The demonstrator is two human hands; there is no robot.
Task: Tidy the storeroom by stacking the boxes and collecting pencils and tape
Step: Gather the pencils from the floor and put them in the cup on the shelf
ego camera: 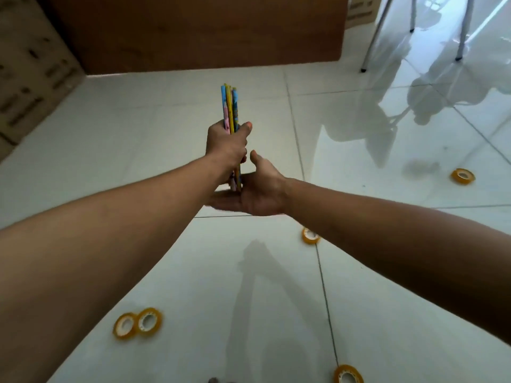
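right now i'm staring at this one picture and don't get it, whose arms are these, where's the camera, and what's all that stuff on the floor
There is no machine here. The arms belong to a person wearing a wide-angle camera on the head, so you look forward and down along them, as they would.

The left hand grips a bundle of coloured pencils, held upright. The right hand is open, palm up, under the bundle's lower ends, apparently squaring them up.

Below is a glossy white tiled floor. Five yellow tape rolls lie scattered on it: a touching pair at lower left, one beside the right forearm, one at far right, one at the bottom edge.

Cardboard boxes stand at the left, and metal legs at upper right.
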